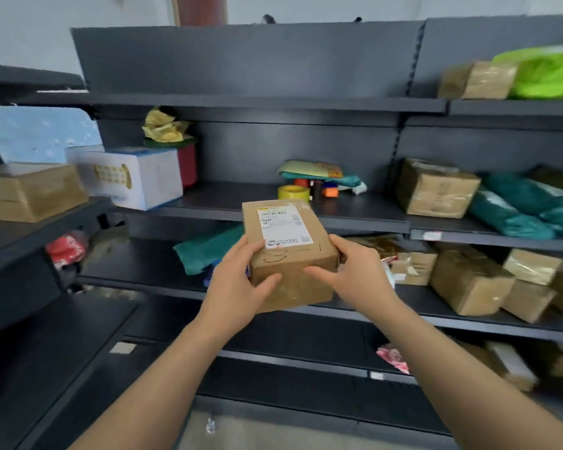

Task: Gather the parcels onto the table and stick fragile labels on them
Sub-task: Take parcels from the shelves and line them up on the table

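The left hand (238,280) and right hand (355,271) hold a brown box (290,254) — fingers curled round its sides, thumbs in front.

the parcel (290,259) is matt brown cardboard with a smooth white paper label (285,226), the shelving (273,103) looks matt dark metal, and the boxes (436,190) at right shine with glossy tape beside teal plastic bags (514,209).

Dark metal shelving (228,193) carries a yellow tape roll (294,192) beside small coloured spools (323,188) and a white carton (137,178).
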`<control>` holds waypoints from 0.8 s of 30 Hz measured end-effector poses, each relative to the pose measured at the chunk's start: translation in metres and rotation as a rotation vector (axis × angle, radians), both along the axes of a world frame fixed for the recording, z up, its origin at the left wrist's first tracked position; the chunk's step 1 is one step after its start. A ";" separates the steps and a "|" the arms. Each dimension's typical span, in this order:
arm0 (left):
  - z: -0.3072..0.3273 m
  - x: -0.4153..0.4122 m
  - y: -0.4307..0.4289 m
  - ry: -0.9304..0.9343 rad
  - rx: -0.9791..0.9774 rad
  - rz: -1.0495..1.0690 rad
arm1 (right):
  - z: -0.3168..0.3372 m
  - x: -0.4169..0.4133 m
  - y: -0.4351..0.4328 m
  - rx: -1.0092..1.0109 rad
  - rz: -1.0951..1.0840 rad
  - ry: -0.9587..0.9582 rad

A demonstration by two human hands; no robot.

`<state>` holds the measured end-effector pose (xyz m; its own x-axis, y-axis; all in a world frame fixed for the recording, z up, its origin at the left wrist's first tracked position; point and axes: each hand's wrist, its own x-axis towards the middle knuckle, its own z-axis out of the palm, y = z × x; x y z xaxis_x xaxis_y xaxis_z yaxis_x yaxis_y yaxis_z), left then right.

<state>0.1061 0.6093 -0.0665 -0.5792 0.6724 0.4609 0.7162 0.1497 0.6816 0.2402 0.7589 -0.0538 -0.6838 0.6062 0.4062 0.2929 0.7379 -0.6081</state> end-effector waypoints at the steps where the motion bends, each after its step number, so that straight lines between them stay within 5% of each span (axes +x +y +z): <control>1: -0.002 0.015 0.016 -0.023 -0.003 -0.032 | -0.001 0.020 0.011 -0.001 -0.038 -0.004; 24: -0.047 0.342 0.326 -0.007 -0.079 -0.711 | -0.038 0.404 0.178 -0.037 -0.768 -0.089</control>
